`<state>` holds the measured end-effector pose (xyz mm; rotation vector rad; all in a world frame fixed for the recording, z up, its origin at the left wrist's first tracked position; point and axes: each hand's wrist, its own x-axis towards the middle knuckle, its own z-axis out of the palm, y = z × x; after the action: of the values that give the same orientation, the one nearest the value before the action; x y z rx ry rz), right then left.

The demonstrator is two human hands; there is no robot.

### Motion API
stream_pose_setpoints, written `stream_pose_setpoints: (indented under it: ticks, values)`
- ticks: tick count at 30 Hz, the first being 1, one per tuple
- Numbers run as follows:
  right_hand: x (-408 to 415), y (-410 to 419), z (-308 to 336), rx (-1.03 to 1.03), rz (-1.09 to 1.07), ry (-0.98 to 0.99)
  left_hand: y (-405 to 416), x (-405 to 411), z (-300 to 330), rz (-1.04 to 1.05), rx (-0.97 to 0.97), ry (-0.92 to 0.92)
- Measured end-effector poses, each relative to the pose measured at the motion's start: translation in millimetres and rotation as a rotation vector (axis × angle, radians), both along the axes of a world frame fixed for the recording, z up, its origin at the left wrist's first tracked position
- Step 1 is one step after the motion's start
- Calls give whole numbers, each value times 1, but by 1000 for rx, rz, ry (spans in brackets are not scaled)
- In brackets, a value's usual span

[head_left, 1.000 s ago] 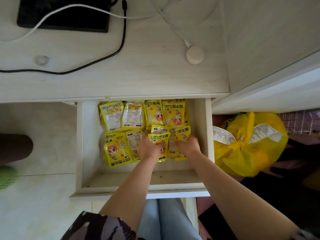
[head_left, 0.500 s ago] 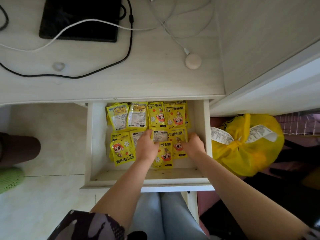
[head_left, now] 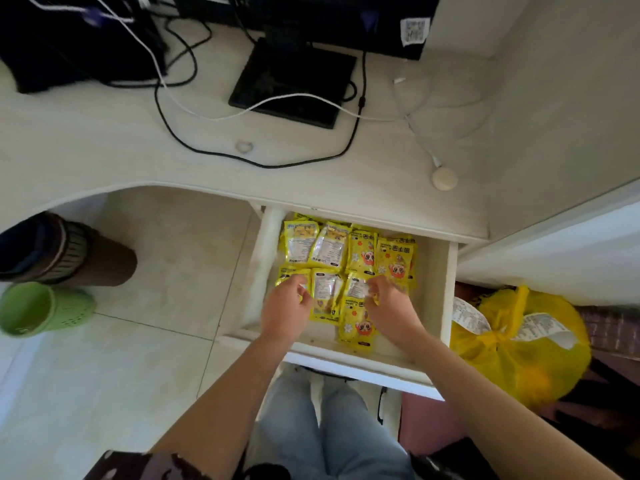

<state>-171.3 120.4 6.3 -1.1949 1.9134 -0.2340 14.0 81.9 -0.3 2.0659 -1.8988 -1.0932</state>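
Note:
An open white drawer [head_left: 264,268] under the desk holds several yellow snack packets [head_left: 394,261] in rows, some face up with a cartoon face, some showing their clear backs. My left hand [head_left: 287,308] curls its fingers on the front-left packet [head_left: 289,276]. My right hand [head_left: 389,306] pinches a clear-backed packet [head_left: 356,287] in the front row. Between my hands lies another packet [head_left: 325,296], and one face-up packet [head_left: 356,325] sits nearest the drawer's front.
On the pale desk top [head_left: 104,150] stand a black monitor base [head_left: 294,86], black cables and a white cable ending in a round puck [head_left: 444,179]. A tied yellow plastic bag [head_left: 519,355] sits right of the drawer. A green basket [head_left: 34,310] and brown bin [head_left: 86,258] stand left.
My left hand moved left from the middle packet to the front-left one. My right hand shifted left onto a clear-backed packet. The view tilted up, showing more of the desk.

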Motion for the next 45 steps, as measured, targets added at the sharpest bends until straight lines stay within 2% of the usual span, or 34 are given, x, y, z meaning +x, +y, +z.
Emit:
stream_pose_setpoints:
  ticks: [6,13,25,36,45]
  values:
    - [62,-23,17,-61,264,65,17,62,19,26,-59,-37]
    - [162,-45,24,-103,528,102,33,159,32,185,-81,-120]
    - [363,-80,31,-107,632,39,29,352,47,406,-134,-223]
    - [478,-176,47,-217,743,61,-54,466,56,474,-200,-287]
    - [540,-300,50,-243,878,51,-159,530,65,586,-189,-305]
